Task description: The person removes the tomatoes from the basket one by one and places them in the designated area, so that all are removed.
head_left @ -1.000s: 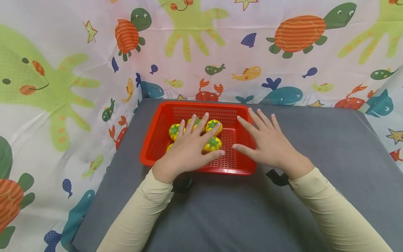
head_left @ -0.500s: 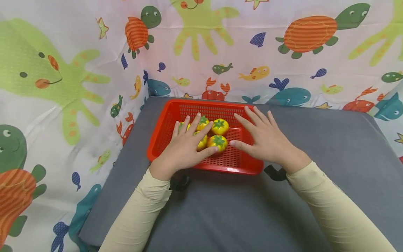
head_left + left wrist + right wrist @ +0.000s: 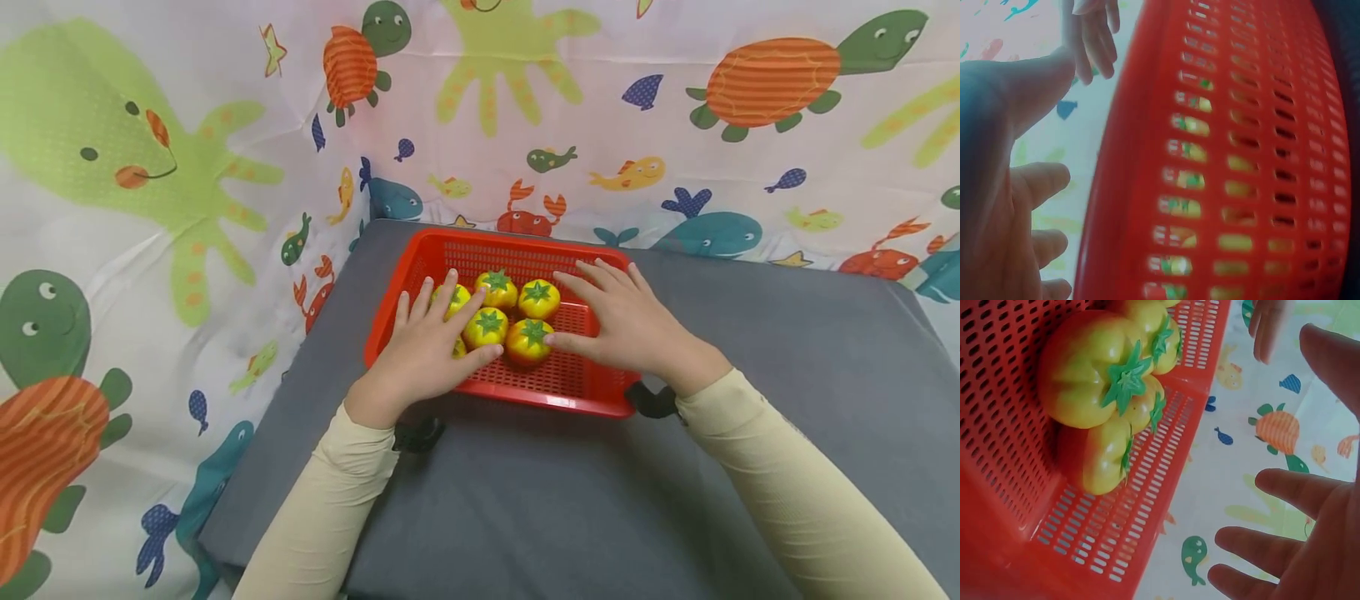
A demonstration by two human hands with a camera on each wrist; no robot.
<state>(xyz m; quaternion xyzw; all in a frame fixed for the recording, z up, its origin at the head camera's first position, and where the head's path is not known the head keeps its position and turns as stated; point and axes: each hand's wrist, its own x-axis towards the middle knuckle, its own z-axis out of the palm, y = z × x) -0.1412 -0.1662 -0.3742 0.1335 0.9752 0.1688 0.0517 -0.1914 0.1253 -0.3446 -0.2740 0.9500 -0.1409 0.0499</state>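
Note:
A red perforated plastic basket (image 3: 558,402) holds several yellow-and-red tomatoes (image 3: 486,327) with green star-shaped tops. Over its left part my left hand (image 3: 423,350) spreads its fingers, covering some of the tomatoes in the head view. My right hand (image 3: 633,325), fingers also spread, is above the basket's right end, its thumb overlapping the edge of the front right tomato. Neither hand holds anything. In the left wrist view the tomatoes show only through slots in the basket wall (image 3: 1125,156). The right wrist view shows tomatoes (image 3: 1085,369) bunched together, with the right fingers (image 3: 1260,550) apart from them.
The basket stands on a grey cloth-covered table (image 3: 540,492), towards its back left. A white curtain (image 3: 480,158) printed with sea animals rises behind and to the left. Black straps (image 3: 651,400) are at the wrists.
The head view has swung left, so the basket appears farther right. Relative to the basket, both hands have shifted left, uncovering more of the tomatoes near the left hand.

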